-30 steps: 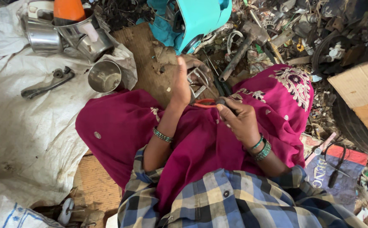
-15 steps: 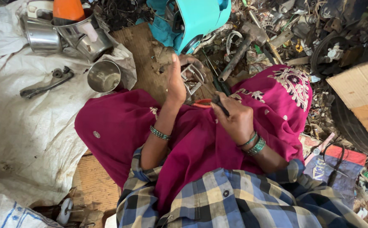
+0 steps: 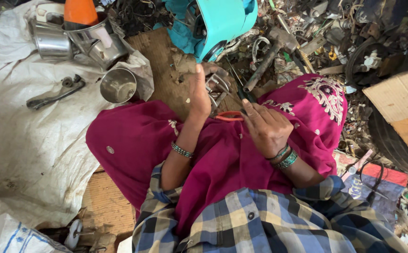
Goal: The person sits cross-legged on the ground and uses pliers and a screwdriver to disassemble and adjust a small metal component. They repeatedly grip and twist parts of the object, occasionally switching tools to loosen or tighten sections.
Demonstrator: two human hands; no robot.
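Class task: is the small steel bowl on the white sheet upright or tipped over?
Upright: the steel bowl shows its open mouth and bare inside, on the white sheet.
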